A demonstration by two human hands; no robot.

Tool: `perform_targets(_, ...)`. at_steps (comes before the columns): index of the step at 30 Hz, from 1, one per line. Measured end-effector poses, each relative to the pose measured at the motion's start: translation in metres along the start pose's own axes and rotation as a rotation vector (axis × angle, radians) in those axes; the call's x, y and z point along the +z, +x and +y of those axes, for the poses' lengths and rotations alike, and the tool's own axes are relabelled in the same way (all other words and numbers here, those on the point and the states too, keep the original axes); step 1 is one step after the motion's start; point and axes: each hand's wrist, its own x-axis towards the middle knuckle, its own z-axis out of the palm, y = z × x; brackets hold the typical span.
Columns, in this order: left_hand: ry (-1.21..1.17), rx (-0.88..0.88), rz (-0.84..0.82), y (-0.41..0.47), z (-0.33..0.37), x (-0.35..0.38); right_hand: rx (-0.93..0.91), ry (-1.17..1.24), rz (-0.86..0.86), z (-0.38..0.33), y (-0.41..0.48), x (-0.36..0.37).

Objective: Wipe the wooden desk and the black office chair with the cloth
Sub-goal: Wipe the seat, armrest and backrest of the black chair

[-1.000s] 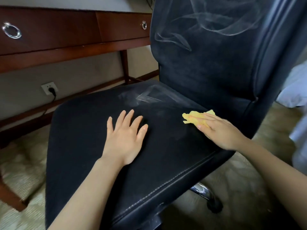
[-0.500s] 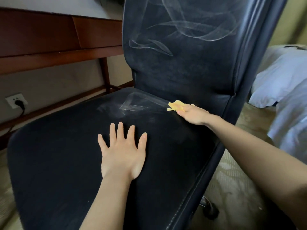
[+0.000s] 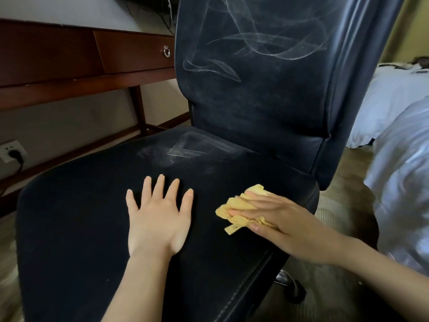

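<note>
Head view: the right hand (image 3: 276,217) presses the crumpled yellow cloth (image 3: 239,211) flat on the black office chair (image 3: 92,217) seat, fingers straight and together. Pale dust streaks (image 3: 185,148) lie ahead and to the left of them, nearer the backrest. The left hand (image 3: 157,219) lies flat, fingers spread, bracing the matte seat. The glossy wooden bench (image 3: 69,54) stands behind.
</note>
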Motion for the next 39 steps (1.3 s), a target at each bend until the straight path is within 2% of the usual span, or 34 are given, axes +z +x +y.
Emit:
perform_targets(4, -0.007, 0.024, 0.002, 0.000, -0.007, -0.002, 0.069, 0.081, 0.128, 0.020, -0.014, -0.009)
perform_targets(7, -0.027, 0.043, -0.001, 0.001, -0.009, -0.003, 0.199, 0.085, 0.250, 0.045, -0.022, -0.016)
perform_targets(11, -0.028, 0.062, 0.001, 0.002, -0.009, -0.003, 0.403, 0.020, 0.163, 0.076, -0.012, -0.025)
perform_targets(16, -0.036, 0.078, 0.001, 0.002, -0.008, -0.002, 0.595, -0.152, 0.050, 0.100, 0.042, -0.033)
perform_targets(22, -0.105, 0.064, 0.028, 0.004, -0.005, -0.001, 0.600, -0.188, 0.009, 0.107, 0.117, -0.024)
perform_targets(27, -0.144, 0.048, 0.037, 0.005, -0.008, 0.001, 0.568, -0.184, -0.014, 0.102, 0.137, -0.019)
perform_targets(32, -0.155, 0.035, 0.044, 0.005, -0.015, 0.001, 0.393, -0.152, -0.057, 0.100, 0.098, -0.028)
perform_targets(39, -0.125, 0.028, 0.045, 0.006, -0.026, -0.003, 0.421, -0.129, 0.060, 0.072, 0.014, -0.022)
